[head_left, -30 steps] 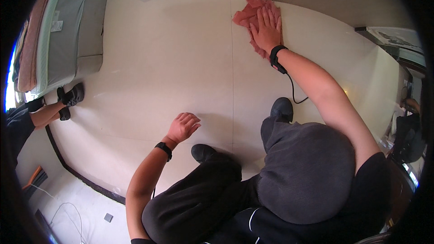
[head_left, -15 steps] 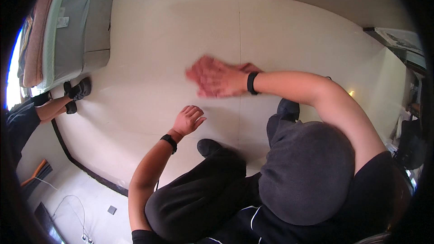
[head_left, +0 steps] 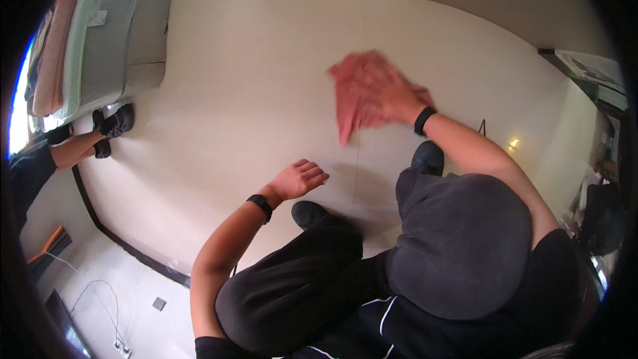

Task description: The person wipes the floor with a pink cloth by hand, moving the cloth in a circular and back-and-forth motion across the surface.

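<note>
My right hand (head_left: 387, 96) lies over a pink-red cloth (head_left: 346, 126) on the pale tiled floor (head_left: 252, 66). Its fingers reach across the fabric and keep hold of it against the tile, somewhat smeared by motion. One corner of the cloth trails toward me, and another part shows beside the wrist, which wears a black band. My left hand (head_left: 299, 181) hangs in front of my left knee with fingers loosely bent and nothing visible in it. A dark watch-like band (head_left: 260, 207) circles that wrist. My dark-trousered knees are bent between my arms.
Another person's dark shoe (head_left: 118, 121) and leg are at the left, beside a grey bed base (head_left: 146, 40) with stacked bedding. A dark floor strip (head_left: 133, 252) borders a lighter floor with a cable (head_left: 116, 306). A brown panel (head_left: 505, 0) fills the upper right.
My right hand and the cloth have slid right and away from me, and the cloth is more spread out. My left hand has shifted slightly right.
</note>
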`<state>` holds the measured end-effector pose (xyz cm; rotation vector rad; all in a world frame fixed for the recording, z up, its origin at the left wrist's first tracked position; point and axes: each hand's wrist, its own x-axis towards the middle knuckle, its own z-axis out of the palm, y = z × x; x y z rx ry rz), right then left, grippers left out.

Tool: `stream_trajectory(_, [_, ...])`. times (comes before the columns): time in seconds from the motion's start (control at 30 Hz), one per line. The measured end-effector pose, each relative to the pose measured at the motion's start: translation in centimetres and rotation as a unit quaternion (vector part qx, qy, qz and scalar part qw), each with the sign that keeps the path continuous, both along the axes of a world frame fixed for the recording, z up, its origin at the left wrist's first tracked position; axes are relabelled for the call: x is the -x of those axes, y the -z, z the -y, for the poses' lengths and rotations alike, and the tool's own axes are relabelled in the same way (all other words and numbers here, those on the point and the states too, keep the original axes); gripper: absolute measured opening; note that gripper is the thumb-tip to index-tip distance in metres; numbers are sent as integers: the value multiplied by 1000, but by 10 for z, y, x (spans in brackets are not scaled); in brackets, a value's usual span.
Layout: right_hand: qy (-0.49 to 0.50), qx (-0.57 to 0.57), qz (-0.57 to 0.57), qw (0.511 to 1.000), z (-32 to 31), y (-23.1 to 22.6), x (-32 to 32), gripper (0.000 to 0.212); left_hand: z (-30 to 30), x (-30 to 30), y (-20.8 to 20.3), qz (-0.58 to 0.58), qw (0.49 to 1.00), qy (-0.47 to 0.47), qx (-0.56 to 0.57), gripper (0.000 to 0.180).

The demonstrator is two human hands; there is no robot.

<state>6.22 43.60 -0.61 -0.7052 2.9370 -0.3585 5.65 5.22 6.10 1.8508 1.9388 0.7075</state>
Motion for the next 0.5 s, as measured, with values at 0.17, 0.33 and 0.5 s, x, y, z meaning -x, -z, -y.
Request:
stream_trajectory(0.17, [309,-109,-58,943,-127,-3,16,59,12,-1,2,2,999,-32,32,19])
stream_trajectory(0.33, [373,-124,-98,914,-161,15,19,62,26,-7,11,43,991,-102,72,22])
stream_trajectory(0.5, [420,-183,-28,889,-60,14,42,66,35,-6,9,70,982,-153,91,25])
